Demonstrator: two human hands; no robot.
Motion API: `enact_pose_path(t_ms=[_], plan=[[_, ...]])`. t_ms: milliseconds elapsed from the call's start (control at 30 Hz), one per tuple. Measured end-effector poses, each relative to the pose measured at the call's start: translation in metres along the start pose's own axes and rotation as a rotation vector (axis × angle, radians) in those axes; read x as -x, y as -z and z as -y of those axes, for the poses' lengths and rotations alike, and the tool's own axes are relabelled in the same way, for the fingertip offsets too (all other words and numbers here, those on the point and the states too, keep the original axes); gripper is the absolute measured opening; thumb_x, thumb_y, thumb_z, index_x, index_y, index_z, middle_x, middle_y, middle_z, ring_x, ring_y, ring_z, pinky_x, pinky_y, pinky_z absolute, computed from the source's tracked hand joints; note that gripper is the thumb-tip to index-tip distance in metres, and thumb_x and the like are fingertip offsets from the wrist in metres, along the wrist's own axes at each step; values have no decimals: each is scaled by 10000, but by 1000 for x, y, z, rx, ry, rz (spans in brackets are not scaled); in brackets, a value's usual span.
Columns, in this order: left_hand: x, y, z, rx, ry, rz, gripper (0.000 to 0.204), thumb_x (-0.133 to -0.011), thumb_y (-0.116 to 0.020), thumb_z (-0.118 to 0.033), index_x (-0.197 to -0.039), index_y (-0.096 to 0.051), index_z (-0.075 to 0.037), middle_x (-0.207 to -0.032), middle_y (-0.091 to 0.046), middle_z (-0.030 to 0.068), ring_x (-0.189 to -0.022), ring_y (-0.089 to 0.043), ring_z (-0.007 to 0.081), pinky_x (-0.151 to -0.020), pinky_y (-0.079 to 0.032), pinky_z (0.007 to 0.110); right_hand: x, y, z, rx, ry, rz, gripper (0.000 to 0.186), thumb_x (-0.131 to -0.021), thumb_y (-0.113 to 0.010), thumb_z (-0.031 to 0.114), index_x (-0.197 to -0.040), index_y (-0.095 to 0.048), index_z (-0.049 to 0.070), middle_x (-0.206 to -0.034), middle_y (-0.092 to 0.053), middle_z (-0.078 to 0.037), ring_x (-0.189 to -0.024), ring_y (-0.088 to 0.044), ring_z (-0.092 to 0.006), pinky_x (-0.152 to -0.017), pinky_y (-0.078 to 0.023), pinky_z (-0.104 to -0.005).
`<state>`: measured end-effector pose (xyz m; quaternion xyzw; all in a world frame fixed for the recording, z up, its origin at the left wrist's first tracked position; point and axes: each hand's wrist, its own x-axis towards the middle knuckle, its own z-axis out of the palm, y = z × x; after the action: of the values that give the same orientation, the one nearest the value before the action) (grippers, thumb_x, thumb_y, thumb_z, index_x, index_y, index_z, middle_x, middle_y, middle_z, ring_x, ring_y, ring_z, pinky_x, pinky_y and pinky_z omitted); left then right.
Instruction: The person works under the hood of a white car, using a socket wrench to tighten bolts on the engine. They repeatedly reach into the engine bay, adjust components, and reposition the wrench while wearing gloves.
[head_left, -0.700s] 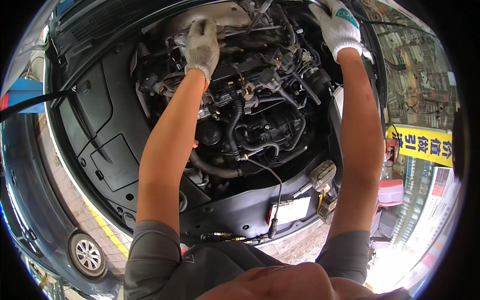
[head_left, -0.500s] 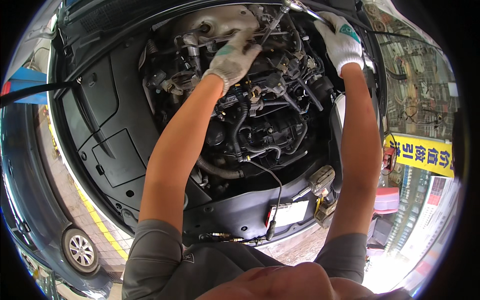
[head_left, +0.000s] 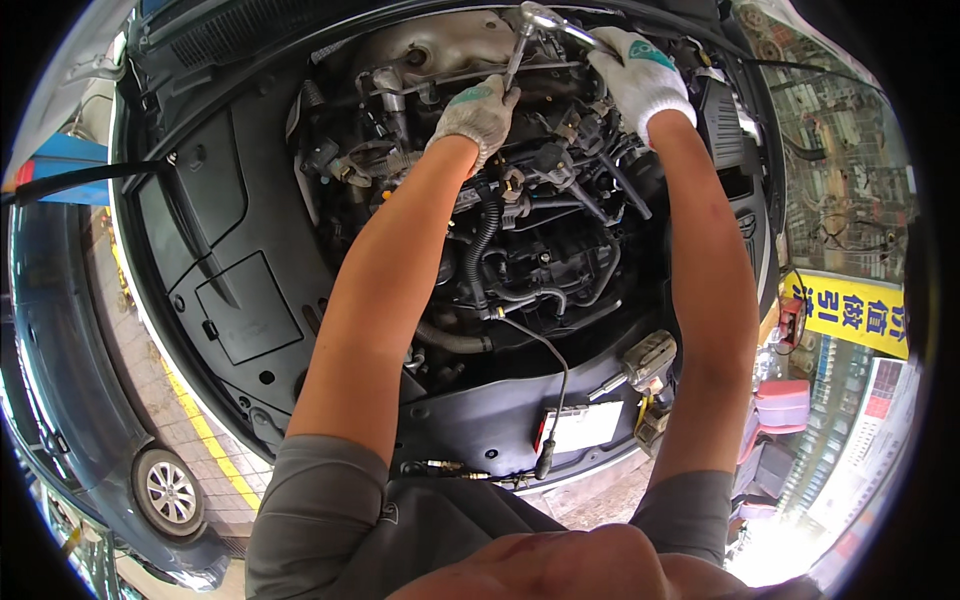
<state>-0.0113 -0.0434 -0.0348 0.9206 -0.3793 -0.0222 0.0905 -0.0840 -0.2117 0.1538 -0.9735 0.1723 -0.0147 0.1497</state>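
A chrome ratchet wrench spans the far side of the engine, with a straight extension bar pointing down from its head. White-gloved, my right hand is closed round the handle end of the ratchet. My left hand, also in a white knit glove, has its fingers wrapped round the lower part of the extension bar. What the bar's lower end meets is hidden by that hand. Hoses, connectors and a pale metal cover surround both hands.
A cordless power tool lies on the near front panel, beside a white box and a cable with a dark handle. A black prop rod crosses at left. Another car stands beyond the left fender.
The ratchet and its extension have shifted left, my right hand travelling with them. My left hand has come slightly nearer to me, still on the bar. The whole view has shifted a little.
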Motion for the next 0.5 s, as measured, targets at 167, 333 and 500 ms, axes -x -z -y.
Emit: enact_pose_path(t_ms=[167,333,500], plan=[[6,40,-14,461,331,59,485,-1121,-343,-340,-1419,-522,-2,-1411,-566,228,-1288,-595,356,-1119,-457,428,-11,-33,-6,577,353,238,319,-1022,-534,230,-1283,-664,100,-1380,-609,-71,-1162,-682,-304,-969,-569,-400],[7,16,3,130,101,-9,455,-1113,-356,-319,-1417,-506,-16,-1357,-600,245,-1262,-613,363,-1073,-493,436,-3,-51,22,684,599,374,352,-1026,-461,220,-1320,-569,58,-1307,-636,-267,-1182,-639,-435,-1009,-519,-494],[-4,-20,20,169,218,-33,400,-1090,-426,-263,-1368,-543,1,-1311,-640,214,-1211,-649,347,-1037,-517,403,-3,-45,71,355,98,379,394,-1033,-423,170,-1413,-524,150,-1377,-621,-241,-1255,-600,-459,-1026,-519,-515]])
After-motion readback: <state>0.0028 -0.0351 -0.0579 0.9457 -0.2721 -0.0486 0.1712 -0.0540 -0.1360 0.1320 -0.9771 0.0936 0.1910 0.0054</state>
